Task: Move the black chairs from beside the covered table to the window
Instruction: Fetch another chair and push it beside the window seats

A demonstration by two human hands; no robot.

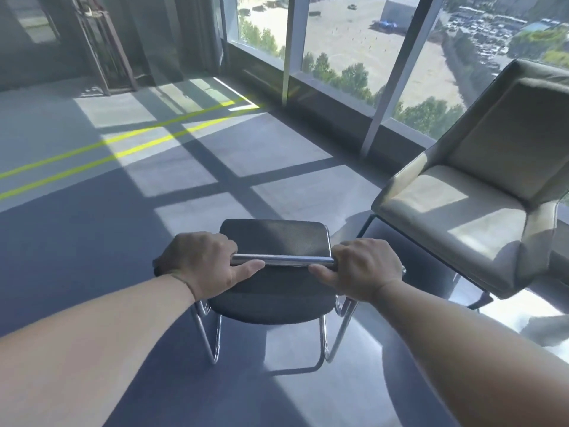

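A black chair (274,298) with a padded seat and chrome tube legs is right below me, its back facing me. A chrome bar runs across the top of its backrest. My left hand (200,260) grips the bar's left end, thumb stretched along it. My right hand (360,268) grips the right end the same way. The chair's leg loops are close to the grey floor; whether they touch it I cannot tell. The window (338,47) runs across the far side, a couple of steps ahead.
A beige padded armchair (471,198) stands at the right, close beside the black chair, by the window sill. Yellow lines (101,152) cross the floor at left. A dark metal frame (101,47) stands at the far left corner. Open floor lies ahead.
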